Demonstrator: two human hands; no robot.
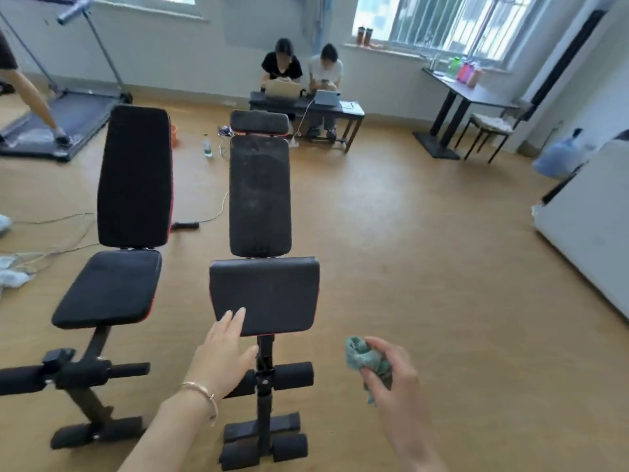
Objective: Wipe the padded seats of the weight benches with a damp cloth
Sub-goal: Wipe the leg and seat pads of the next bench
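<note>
Hands: the left hand (221, 352), low centre of the frame, is flat and wide and holds nothing. Its fingertips lie over the near edge of the centre seat (272, 291); whether they press it I cannot tell. The right hand (391, 376), lower right, is curled round the cloth (362, 359), a green wad held in the air beside the bench and touching no pad.
Seats: the centre seat seems angled, near edge up; the left seat (109, 287), lower left, is well apart from both hands.
Backrest: the centre backrest (260, 195) looks smudged and dusty.
Risk: bunched that tight, I'd expect the cloth to clean only a narrow stripe and leave streaks. Leaning on the seat's edge might rock the frame. The cables (51, 248) at far left could catch a foot on the way to the second bench.
Floor: the tan floor (425, 267) is smooth, likely slick if dripped on.
Room: a treadmill (68, 120) stands upper left, two people sit at a low worktop (355, 113) upper centre, and a bottle (207, 145) stands between.
</note>
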